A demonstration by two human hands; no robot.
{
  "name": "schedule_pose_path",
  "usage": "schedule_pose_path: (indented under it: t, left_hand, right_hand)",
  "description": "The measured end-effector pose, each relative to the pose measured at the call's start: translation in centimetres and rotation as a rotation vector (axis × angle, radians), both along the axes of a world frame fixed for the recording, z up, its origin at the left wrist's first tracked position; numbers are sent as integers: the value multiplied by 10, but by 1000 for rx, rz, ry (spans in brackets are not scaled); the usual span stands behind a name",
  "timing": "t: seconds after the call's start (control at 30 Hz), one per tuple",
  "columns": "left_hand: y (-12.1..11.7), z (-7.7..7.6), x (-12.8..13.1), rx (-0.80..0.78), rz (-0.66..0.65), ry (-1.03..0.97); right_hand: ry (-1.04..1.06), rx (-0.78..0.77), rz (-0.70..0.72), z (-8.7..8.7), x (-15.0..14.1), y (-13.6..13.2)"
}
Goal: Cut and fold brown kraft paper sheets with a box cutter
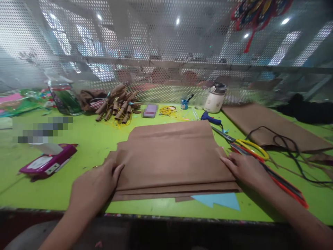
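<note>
brown paper stack point(169, 156), folded, at the dial's centre on the green table point(156, 207); lower layers jut at six o'clock. your left hand point(92, 185), between eight and nine, touches one side, thumb on top; your right hand point(247, 168), at three, touches the opposite side. both sets of fingers are narrow, but tips are hidden, so a pinch cannot be told. for even layers, you would do best with matched thumb pressure, squaring the edges without creasing. mind the scissors point(252, 149) beside your right hand and blue paper point(226, 200) at four.
</note>
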State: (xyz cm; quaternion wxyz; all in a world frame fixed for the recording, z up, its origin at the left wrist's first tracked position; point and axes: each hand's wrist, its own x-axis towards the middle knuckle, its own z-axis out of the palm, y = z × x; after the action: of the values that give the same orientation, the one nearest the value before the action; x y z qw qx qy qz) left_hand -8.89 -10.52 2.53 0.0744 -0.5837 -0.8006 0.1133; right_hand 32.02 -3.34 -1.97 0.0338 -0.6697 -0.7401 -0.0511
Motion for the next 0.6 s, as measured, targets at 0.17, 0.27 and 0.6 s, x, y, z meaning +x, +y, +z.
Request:
schedule_pose_path:
  t: [0.17,0.27,0.6]
  left_hand:
    - [-1,1,2,43,-27,0]
    - [-2,0,2,54,-40,14]
    - [-5,-8,-5,366,-234,62]
  right_hand:
    - [-9,6,-18,-3,2,0]
    - [-10,7,-8,-4,3,1]
    - [-82,-9,-27,1,-2,-1]
